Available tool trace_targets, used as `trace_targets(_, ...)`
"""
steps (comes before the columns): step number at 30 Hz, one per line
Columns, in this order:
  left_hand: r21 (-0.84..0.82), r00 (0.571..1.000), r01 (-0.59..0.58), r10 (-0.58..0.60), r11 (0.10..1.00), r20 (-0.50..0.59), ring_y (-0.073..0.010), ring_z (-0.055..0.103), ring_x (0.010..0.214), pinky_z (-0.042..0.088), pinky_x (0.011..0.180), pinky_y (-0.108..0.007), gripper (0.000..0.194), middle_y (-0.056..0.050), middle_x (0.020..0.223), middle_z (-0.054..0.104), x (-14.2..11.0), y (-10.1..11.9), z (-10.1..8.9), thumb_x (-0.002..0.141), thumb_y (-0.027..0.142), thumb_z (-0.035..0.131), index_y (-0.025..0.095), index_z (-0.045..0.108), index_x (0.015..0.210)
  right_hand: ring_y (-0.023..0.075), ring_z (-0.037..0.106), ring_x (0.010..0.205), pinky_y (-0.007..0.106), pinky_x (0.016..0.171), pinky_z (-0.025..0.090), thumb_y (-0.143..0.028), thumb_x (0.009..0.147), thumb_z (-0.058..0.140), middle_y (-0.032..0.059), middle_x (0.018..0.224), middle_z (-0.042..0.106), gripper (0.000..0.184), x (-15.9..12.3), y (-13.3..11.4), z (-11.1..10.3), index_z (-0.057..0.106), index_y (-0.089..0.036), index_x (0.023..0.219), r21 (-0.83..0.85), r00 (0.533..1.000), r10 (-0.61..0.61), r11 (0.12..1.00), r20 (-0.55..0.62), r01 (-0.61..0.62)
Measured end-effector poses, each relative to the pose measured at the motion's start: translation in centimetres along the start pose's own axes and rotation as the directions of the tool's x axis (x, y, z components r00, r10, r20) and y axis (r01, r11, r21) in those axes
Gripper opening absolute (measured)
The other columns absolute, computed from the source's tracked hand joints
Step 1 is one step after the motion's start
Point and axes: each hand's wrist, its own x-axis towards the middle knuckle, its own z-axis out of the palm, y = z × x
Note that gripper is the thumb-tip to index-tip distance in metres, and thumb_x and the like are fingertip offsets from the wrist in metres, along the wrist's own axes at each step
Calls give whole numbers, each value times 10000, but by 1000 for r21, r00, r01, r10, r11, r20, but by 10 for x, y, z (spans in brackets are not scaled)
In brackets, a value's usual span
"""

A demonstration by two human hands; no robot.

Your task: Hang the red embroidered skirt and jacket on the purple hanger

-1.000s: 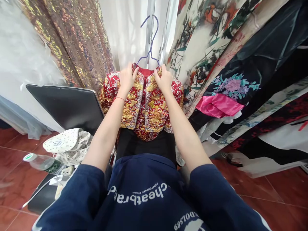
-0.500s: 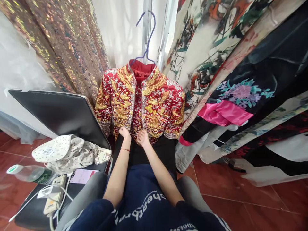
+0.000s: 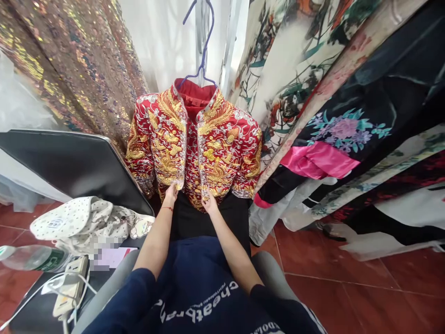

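Note:
In front of me a red jacket (image 3: 222, 153) with gold and silver embroidery is spread on a purple wire hanger (image 3: 201, 69), its front parted down the middle. My left hand (image 3: 170, 193) pinches the lower corner of the left front edge. At the bottom of the right front edge, my right hand (image 3: 209, 201) has its fingers closed on the embroidered border. Between the two edges the red inside of the jacket shows. Black cloth (image 3: 215, 222) lies under the jacket's hem and over my lap.
On the left stands a black chair (image 3: 69, 162) holding a dotted white cloth bag (image 3: 86, 222), a plastic bottle (image 3: 34, 259), a phone (image 3: 114, 257) and a power strip (image 3: 71, 285) with white cables. Sequined fabric (image 3: 86, 60) hangs at left, several garments (image 3: 333, 139) at right.
My hands have closed on the two lower front edges and drawn them slightly apart. The view has shifted, so the jacket and hanger sit a little further left and higher.

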Motion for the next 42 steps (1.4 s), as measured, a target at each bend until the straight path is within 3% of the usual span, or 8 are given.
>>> trace_targets(4, -30, 985, 70, -64, 997, 159, -205, 660, 1028, 579, 881, -400, 336, -104, 1205, 651, -33, -30, -18, 941, 330, 639, 144, 618, 1220, 215, 647, 1087, 437, 919, 574, -392, 966, 618, 93, 1274, 625, 387, -19, 9, -2, 591, -169, 1281, -18, 989, 80, 997, 123, -78)
trace_targets(8, -96, 957, 119, -88, 988, 276, -130, 675, 771, 544, 724, -248, 173, -51, 927, 726, -70, -58, -42, 796, 55, 696, 139, 679, 946, 123, 659, 799, 230, 640, 526, -300, 870, 742, 25, 992, 704, 257, -47, 6, -26, 673, -191, 1093, -64, 960, 139, 990, 242, -128)
trace_targets(11, -145, 938, 116, -61, 983, 340, -97, 656, 707, 515, 685, -210, 223, -26, 864, 737, -86, -62, -51, 732, -5, 714, 145, 685, 895, 77, 574, 597, 190, 498, 403, -237, 736, 842, -23, 773, 690, 271, -65, -2, -37, 709, -192, 968, -114, 930, 186, 981, 318, -158)
trace_targets(17, -112, 898, 113, -54, 987, 436, -75, 590, 610, 477, 618, -202, 182, -13, 740, 698, -106, -60, -59, 717, 41, 782, 126, 684, 844, 83, 566, 582, 208, 554, 434, -193, 656, 873, -30, 646, 640, 267, -87, -5, -22, 709, -147, 862, -206, 860, 254, 962, 442, -178)
trace_targets(22, -64, 865, 160, -108, 985, 490, -22, 406, 448, 438, 556, -182, 158, 66, 511, 483, -115, -66, -65, 753, 89, 785, 113, 632, 723, 85, 585, 619, 220, 636, 481, -160, 654, 854, -41, 653, 654, 217, -95, -3, -14, 667, -168, 763, -176, 849, 210, 974, 486, -140)
trace_targets(26, -29, 844, 195, -153, 980, 514, -3, 314, 404, 443, 553, -179, 164, 100, 476, 375, -119, -64, -63, 810, 124, 749, 119, 619, 711, 112, 619, 674, 246, 686, 510, -140, 641, 837, -7, 729, 709, 215, -99, -4, -13, 686, -164, 793, -161, 839, 187, 980, 510, -121)
trace_targets(36, -3, 842, 138, -116, 990, 527, -99, 610, 598, 531, 688, -234, 113, -23, 633, 654, -125, -62, -57, 770, 149, 797, 103, 701, 808, 113, 592, 618, 264, 673, 537, -157, 626, 836, -18, 663, 682, 204, -103, -4, -7, 680, -168, 757, -105, 856, 82, 994, 510, -33)
trace_targets(42, -86, 872, 102, -47, 991, 487, -2, 411, 442, 430, 535, -157, 186, 56, 572, 572, -124, -65, -49, 733, 140, 829, 108, 651, 777, 111, 633, 729, 226, 691, 536, -172, 589, 847, -37, 815, 736, 302, -105, 1, 3, 702, -223, 849, 61, 897, -133, 991, 422, 118)
